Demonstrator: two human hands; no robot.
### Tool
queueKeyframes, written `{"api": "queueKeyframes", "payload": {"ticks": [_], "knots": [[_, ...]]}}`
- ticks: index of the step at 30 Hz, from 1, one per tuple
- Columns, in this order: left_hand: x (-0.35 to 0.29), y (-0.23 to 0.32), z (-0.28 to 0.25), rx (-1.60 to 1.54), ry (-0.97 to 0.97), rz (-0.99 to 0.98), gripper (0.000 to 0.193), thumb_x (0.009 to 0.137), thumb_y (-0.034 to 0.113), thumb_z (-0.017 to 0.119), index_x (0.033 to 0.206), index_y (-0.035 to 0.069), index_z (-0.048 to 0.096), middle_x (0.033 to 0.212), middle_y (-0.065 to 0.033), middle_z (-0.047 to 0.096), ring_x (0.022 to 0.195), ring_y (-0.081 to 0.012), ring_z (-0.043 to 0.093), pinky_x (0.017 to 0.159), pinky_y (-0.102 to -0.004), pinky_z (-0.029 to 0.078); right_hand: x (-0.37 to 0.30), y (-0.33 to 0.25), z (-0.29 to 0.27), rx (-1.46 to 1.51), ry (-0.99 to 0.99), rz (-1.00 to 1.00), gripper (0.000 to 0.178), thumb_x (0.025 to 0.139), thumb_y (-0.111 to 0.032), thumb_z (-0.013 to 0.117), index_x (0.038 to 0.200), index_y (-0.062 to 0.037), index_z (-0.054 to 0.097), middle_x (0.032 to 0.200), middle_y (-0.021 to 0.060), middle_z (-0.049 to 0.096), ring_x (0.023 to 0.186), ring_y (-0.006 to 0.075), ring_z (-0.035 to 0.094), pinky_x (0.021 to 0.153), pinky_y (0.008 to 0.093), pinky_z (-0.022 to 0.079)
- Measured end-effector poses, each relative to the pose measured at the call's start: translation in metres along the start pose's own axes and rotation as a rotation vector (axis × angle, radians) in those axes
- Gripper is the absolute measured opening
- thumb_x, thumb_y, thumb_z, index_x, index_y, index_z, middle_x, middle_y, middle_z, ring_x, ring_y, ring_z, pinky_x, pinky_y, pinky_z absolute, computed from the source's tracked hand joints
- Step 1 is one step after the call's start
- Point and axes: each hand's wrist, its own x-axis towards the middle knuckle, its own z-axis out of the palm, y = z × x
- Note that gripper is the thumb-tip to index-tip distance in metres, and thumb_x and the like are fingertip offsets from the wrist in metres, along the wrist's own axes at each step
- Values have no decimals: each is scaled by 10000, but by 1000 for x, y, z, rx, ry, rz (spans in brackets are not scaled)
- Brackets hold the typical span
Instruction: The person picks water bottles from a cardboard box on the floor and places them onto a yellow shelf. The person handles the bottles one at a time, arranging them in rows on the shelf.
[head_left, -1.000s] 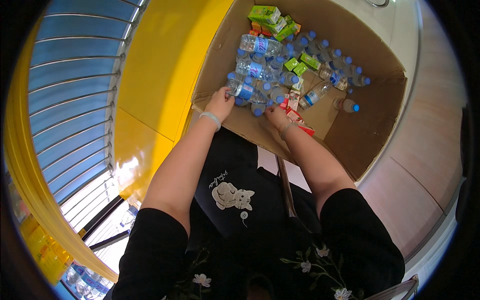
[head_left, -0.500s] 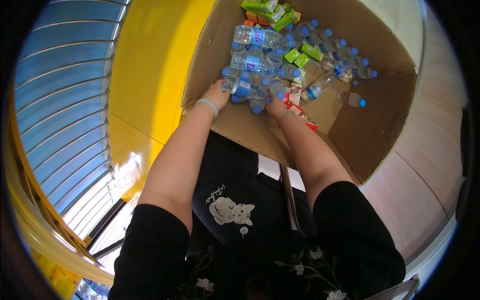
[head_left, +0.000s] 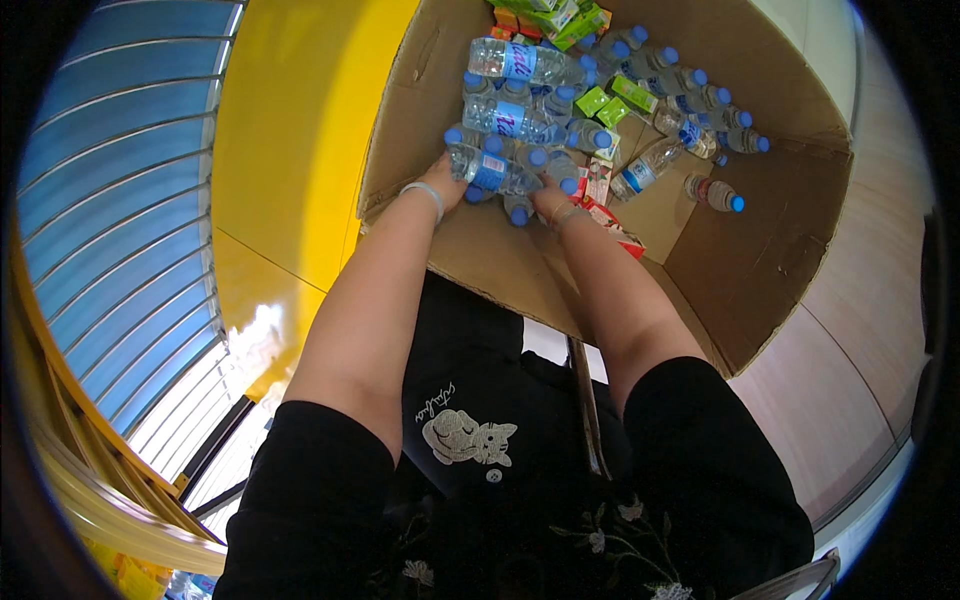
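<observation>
Inside a large cardboard box [head_left: 790, 235], a clear water bottle [head_left: 492, 170] with a blue label lies sideways on top of upright bottles. My left hand [head_left: 446, 182] is closed around its base end, and my right hand [head_left: 548, 198] has its fingers closed at the cap end. The cap is hidden by the right fingers. Two more bottles lie parallel beyond it: a nearer one [head_left: 512, 119] and a farther one [head_left: 528, 63]. Blue-capped upright bottles [head_left: 519, 210] stand under and around the held one. Red-and-white drink cartons [head_left: 613, 222] sit just right of my right hand.
Green drink cartons [head_left: 613, 108] lie among the bottles, with more cartons [head_left: 580, 27] at the far end. A bottle [head_left: 647, 168] leans mid-box, and a small bottle [head_left: 714, 193] lies near the right wall. Left of the box are a yellow panel [head_left: 285, 130] and a wire rack [head_left: 130, 200].
The view has shifted slightly. Both hands stay on the same bottle, which has barely moved; its cap, partly visible before, is now hidden by my right fingers.
</observation>
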Motion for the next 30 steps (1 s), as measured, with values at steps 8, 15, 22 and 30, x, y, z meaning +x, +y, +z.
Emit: {"api": "queueKeyframes", "payload": {"ticks": [8, 15, 22, 30], "knots": [[6, 4, -5, -217, -97, -178, 637, 801, 228, 525, 1332, 49, 223, 1247, -215, 421, 1135, -319, 430, 950, -330, 331, -4, -12, 2, -62, 84, 97, 662, 679, -164, 625, 1274, -44, 363, 1071, 223, 551, 988, 316, 541, 811, 345, 434], [24, -31, 7, -138, 1, -240, 646, 773, 185, 513, 1323, 9, 224, 1319, -203, 338, 1224, -312, 316, 995, -336, 267, -20, -34, 2, -110, 95, 171, 674, 678, -229, 615, 1290, -112, 359, 1121, 212, 530, 1032, 333, 517, 856, 359, 415], [15, -22, -8, -207, -65, -260, 518, 745, 111, 452, 1243, -1, 363, 1255, -225, 404, 1159, -344, 389, 956, -372, 315, -54, -72, -15, 21, 23, 232, 652, 663, -173, 555, 1276, -89, 351, 1217, 321, 368, 1141, 438, 346, 973, 420, 291], [15, -25, -6, -318, -34, -343, 587, 698, 56, 466, 1268, 99, 335, 821, -92, 518, 628, -186, 477, 492, -333, 386, -40, -50, 10, 59, 125, 183, 575, 675, -170, 551, 1227, -86, 411, 1196, 314, 387, 1134, 447, 338, 968, 427, 288]]}}
